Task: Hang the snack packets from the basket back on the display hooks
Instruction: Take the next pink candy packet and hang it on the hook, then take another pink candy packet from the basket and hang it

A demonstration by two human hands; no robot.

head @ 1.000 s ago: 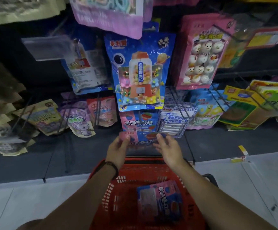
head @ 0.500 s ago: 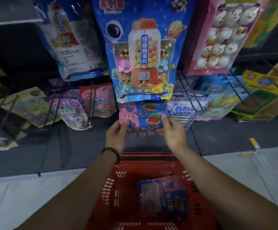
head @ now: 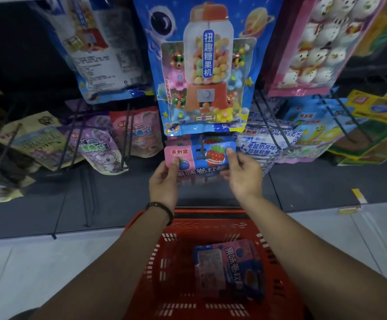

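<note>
Head view: both hands are up at the rack's low row, with the red basket point(head: 211, 224) below them.
Held packet point(head: 197, 159): pink and blue, level with the dark hook point(head: 201, 145), likely so its hole meets the prong.
Left hand point(head: 163, 183): thumb pinches the pink corner.
Right hand point(head: 245, 175): pinches the blue edge, keeping the packet flat.
Basket packet point(head: 229, 271): one lies inside, not yet hung.

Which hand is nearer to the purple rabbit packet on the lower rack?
Left. The left hand pinches the left edge of the pink-and-blue packet, just right of the purple rabbit packet; the right hand holds the opposite edge, farther away.
</note>
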